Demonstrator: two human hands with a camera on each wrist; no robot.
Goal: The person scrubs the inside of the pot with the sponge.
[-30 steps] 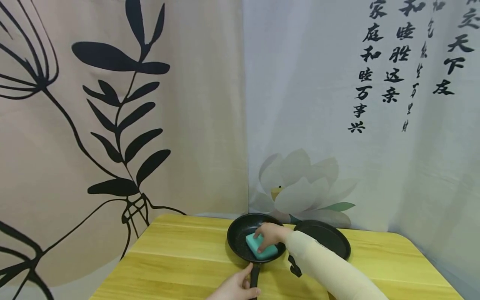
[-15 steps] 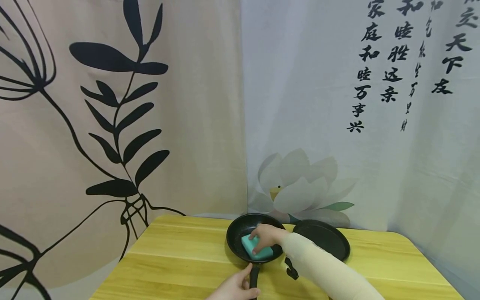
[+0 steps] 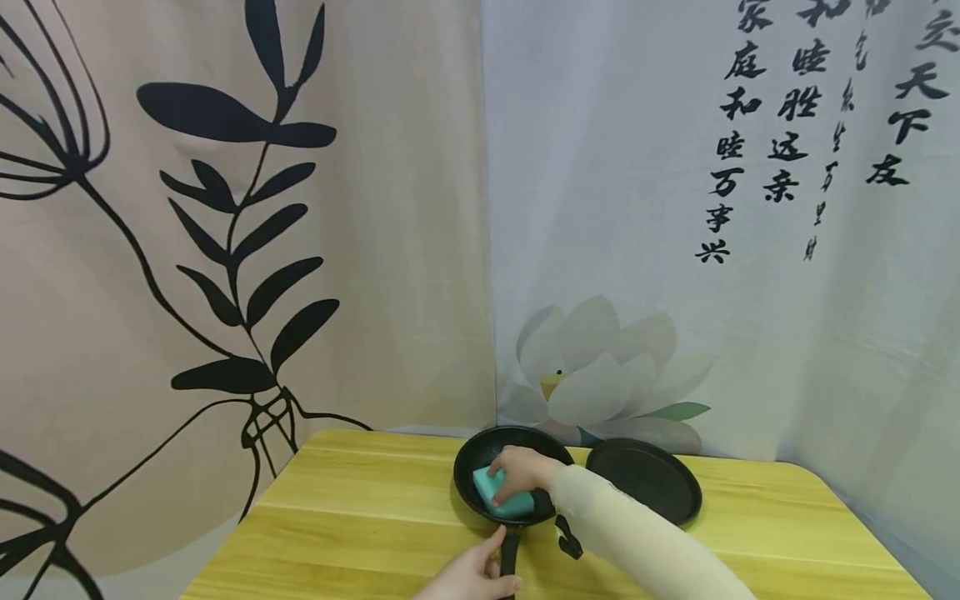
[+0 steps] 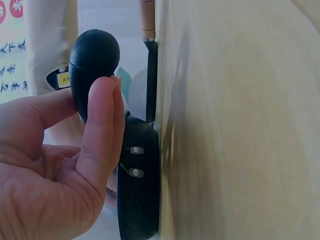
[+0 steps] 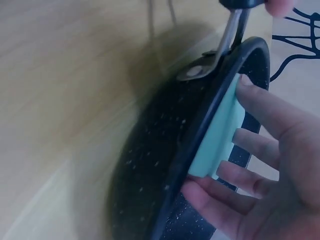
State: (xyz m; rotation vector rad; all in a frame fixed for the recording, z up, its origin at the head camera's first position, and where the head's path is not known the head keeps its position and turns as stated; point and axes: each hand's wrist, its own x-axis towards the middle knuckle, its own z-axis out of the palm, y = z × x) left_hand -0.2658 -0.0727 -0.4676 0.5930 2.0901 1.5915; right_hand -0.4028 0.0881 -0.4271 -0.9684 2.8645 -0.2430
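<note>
A black frying pan (image 3: 474, 454) sits on the wooden table, its handle (image 3: 509, 552) pointing toward me. My left hand (image 3: 472, 571) grips that handle between thumb and fingers; the left wrist view shows the handle's rounded end (image 4: 95, 50) rising past the fingertips. Inside the pan, my right hand (image 3: 521, 471) holds a teal sponge (image 3: 513, 503) against the bottom. The right wrist view has the thumb and fingers (image 5: 257, 145) spread along the sponge (image 5: 217, 132), close to the speckled pan wall (image 5: 150, 150). Part of the sponge is hidden by the fingers.
A flat black round pan (image 3: 645, 479) lies to the right, partly covered by my right sleeve (image 3: 637, 533). A wooden handle (image 4: 148, 20) shows beyond in the left wrist view. Printed curtains (image 3: 420, 250) hang right behind the table's far edge (image 3: 360, 435).
My right hand has slid the sponge leftward across the pan's inside. The left hand keeps its grip on the handle, and the pan stays almost in place.
</note>
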